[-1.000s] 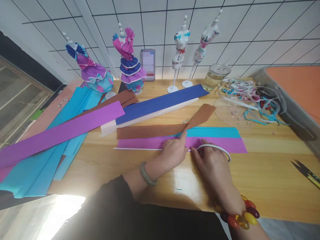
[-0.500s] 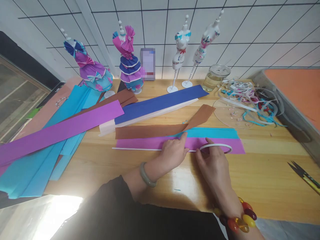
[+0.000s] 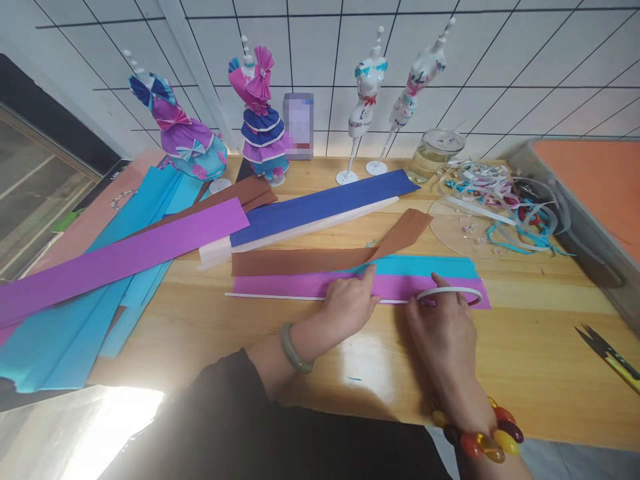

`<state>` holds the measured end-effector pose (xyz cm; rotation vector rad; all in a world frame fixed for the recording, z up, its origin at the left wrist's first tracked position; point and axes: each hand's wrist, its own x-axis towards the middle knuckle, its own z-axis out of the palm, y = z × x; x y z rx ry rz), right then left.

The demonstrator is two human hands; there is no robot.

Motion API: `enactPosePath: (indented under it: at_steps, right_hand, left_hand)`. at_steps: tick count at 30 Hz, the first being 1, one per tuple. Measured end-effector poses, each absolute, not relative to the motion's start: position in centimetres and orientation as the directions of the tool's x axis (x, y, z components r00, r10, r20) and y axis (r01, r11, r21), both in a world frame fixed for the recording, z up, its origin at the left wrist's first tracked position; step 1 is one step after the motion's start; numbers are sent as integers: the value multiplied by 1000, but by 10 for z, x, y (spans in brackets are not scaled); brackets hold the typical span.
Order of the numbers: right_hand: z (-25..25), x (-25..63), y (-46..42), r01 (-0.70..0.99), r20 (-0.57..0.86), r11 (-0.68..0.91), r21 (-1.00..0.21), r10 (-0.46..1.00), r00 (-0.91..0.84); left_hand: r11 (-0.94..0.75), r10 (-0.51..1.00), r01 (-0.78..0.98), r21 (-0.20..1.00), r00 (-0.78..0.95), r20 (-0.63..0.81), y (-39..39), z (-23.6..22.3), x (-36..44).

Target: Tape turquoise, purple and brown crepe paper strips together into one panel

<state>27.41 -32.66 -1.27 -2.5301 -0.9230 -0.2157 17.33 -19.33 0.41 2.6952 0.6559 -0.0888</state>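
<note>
A purple paper strip lies across the table in front of me, with a light-blue strip along its far edge. A brown strip, folded over at its right end, lies beyond. Thin white tape runs along the purple strip's near edge. My left hand rests on the purple strip, index finger stretched out and thumb apart, other fingers partly curled. Closed around a narrow roll of white tape, my right hand is at the strip's right part, thumb and fingertips by the near edge.
Left lie light-blue strips and another purple strip; a dark-blue strip lies farther back. Dressed mannequins and bare ones stand along the wall. Right are tangled ribbons, a glass jar, a grey bin and snips.
My right hand has moved right along the purple strip with the tape roll, and more white tape shows along the near edge. The left hand stays in place.
</note>
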Motion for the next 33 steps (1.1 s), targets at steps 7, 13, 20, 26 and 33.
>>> enactPosePath:
  at_steps: [7, 13, 20, 26, 33]
  right_hand:
    - [-11, 280, -333, 563, 220, -719, -408, 520, 825]
    - [-11, 285, -337, 570, 239, -701, -429, 521, 820]
    - [-14, 291, -341, 577, 228, -712, -399, 533, 815]
    - [-18, 298, -345, 635, 245, -694, -338, 587, 772]
    - [-22, 303, -348, 665, 256, -686, -296, 614, 747]
  left_hand:
    - [-834, 443, 462, 303, 887, -131, -194, 3, 174]
    - [-834, 446, 468, 294, 884, -143, -194, 4, 175]
    - [-832, 441, 471, 293, 882, -166, -194, 5, 175]
    - [-831, 443, 466, 303, 884, -146, -194, 3, 175]
    - [-834, 442, 463, 300, 886, -139, -194, 3, 175]
